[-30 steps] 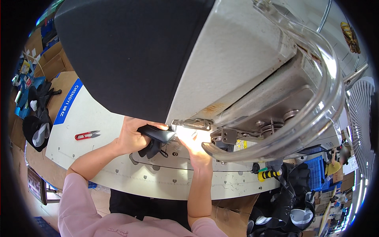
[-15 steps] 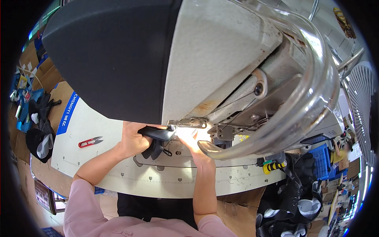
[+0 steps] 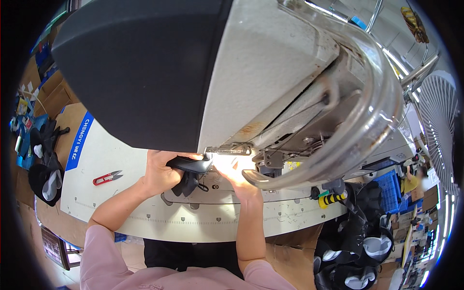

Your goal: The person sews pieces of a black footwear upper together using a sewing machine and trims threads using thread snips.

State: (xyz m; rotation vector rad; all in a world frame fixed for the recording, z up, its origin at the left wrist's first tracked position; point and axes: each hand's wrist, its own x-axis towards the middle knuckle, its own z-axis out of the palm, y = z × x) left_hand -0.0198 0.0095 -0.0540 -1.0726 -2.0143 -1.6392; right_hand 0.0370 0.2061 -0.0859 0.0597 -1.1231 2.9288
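Note:
A black leather-like piece (image 3: 193,165), with loose flaps and a small loop hanging below, lies at the stitching area under the sewing machine (image 3: 270,67). My left hand (image 3: 162,175) is closed around its left side, thumb along the top. From the right, my right hand (image 3: 241,181) meets the piece's right end with its fingers bent in; strong lamp glare washes out the fingertips. The machine's head hides part of the stitching spot. Left of my left hand, red-handled thread snips (image 3: 107,178) lie on the white table (image 3: 130,212).
A clear curved guard (image 3: 372,116) arches over the right side. Black pieces with pale linings are piled at the right (image 3: 357,246) and at the left edge (image 3: 47,181). A yellow-and-black striped handle (image 3: 332,200) lies near the table's right side. Farther right stands a blue crate (image 3: 389,191).
The view has shifted slightly, mainly of the guard and machine. Both hands stay at the black piece, nearly in the same place.

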